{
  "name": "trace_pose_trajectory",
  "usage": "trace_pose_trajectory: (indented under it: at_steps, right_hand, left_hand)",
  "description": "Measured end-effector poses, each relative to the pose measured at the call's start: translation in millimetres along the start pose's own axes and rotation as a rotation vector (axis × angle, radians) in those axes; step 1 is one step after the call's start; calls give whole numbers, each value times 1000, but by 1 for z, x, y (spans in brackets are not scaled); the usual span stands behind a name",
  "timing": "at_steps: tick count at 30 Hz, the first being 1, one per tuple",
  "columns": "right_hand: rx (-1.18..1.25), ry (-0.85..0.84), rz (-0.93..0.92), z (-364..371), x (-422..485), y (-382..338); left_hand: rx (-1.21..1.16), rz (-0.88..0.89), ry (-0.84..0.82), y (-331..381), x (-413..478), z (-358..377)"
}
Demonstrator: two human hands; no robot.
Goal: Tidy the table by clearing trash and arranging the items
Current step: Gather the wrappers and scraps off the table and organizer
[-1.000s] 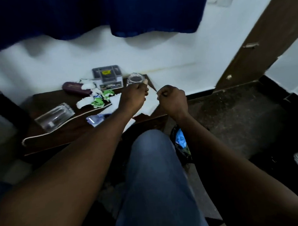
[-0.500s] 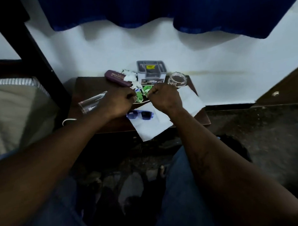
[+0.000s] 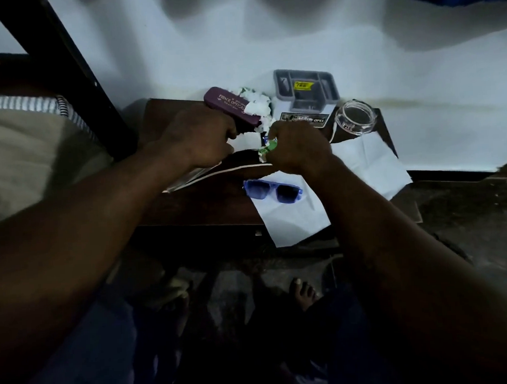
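Dim bedside bench [image 3: 189, 206], with trash clearing seemingly just getting going.
Mid-bench, the right hand [image 3: 298, 146] is pinching a green wrapper [image 3: 269, 147]; the left hand [image 3: 199, 139] is curling beside the purple case [image 3: 231, 107], its hold unclear. Behind them crumpled paper [image 3: 257, 104] is lying, while sunglasses [image 3: 272, 189], jar [image 3: 355, 119] and grey box [image 3: 306, 88] are awaiting arranging.

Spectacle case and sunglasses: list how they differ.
The spectacle case is maroon with pale lettering; the sunglasses are blue with dark lenses. The case lies at the back against crumpled paper; the sunglasses lie near the front edge, partly on a white sheet. Both rest on the table.
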State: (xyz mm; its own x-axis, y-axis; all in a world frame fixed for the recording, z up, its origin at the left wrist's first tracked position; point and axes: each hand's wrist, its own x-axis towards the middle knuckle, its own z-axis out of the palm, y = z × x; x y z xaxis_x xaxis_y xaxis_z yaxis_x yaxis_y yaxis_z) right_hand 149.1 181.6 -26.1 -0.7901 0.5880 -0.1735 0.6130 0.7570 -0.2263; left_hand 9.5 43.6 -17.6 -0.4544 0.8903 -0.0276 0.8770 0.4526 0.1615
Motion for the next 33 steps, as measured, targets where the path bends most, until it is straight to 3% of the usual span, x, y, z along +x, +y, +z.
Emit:
trace_pose_trajectory:
  at_steps: [5,15,21,28,33]
  right_hand:
    - [-113,-133,-26,9,9,7]
    - [-11,104,-25,-4,20,7]
    - [330,279,108,-19,28,24]
    - [710,355,280,-33,31,44]
    - [879,508,362,-42,26,56]
  left_hand:
    - [2,-35,35,-2,13,4]
    - [-221,-112,-55,-1,38,-4]
    - [-123,-49,-83,15,43,14]
    - [87,-35,-274,35,40,30]
    - [75,-50,-355,42,44,32]
